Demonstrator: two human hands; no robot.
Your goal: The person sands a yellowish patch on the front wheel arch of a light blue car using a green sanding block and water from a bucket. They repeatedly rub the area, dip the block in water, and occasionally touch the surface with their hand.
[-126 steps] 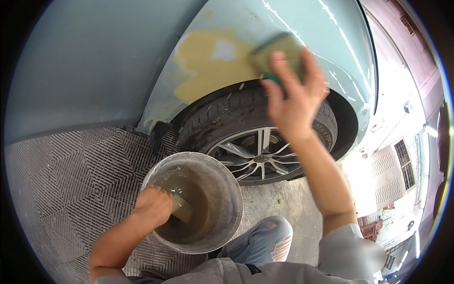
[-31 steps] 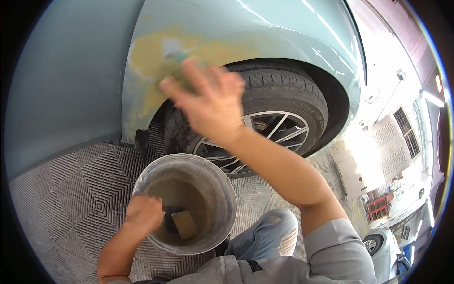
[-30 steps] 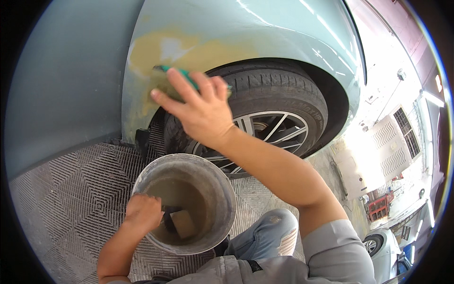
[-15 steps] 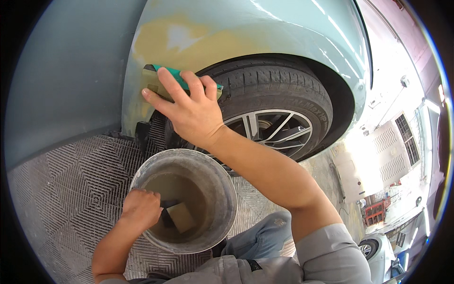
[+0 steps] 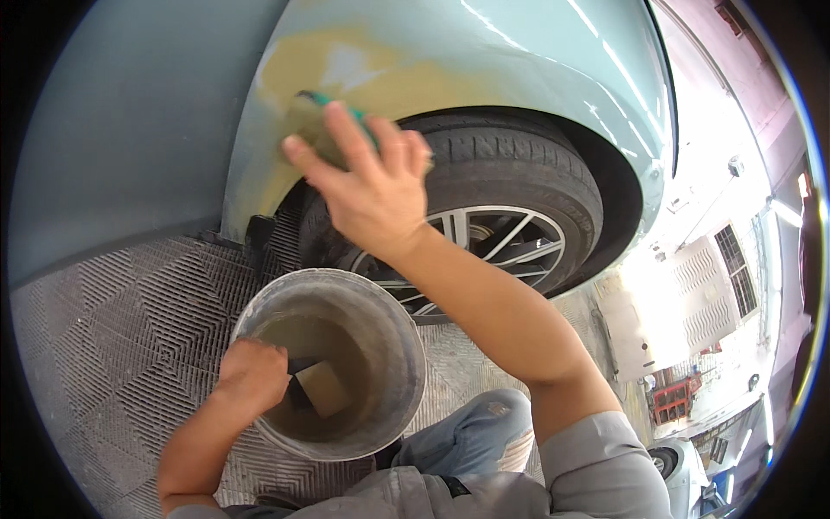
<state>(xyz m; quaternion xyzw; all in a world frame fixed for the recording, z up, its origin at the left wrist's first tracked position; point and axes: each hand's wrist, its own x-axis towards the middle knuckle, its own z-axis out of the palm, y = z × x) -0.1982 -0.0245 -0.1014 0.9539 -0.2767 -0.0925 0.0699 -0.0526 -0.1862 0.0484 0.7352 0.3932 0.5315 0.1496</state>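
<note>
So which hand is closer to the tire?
The right. The right hand is up at the tire, covering part of its left side in this view; the left hand is lower, at the bucket's left rim.

This looks like a car body repair workshop: a pale blue-green car fender (image 5: 553, 82) carries a blotchy yellow patch (image 5: 389, 82) above the tire (image 5: 519, 169), and a plastic bucket (image 5: 396, 342) of murky water stands just beside the wheel on a grooved floor (image 5: 112, 346). Farther off at the right, another car (image 5: 688, 463), a red metal frame (image 5: 673, 401) and a lit tube light (image 5: 786, 214) fit such a place.
</note>
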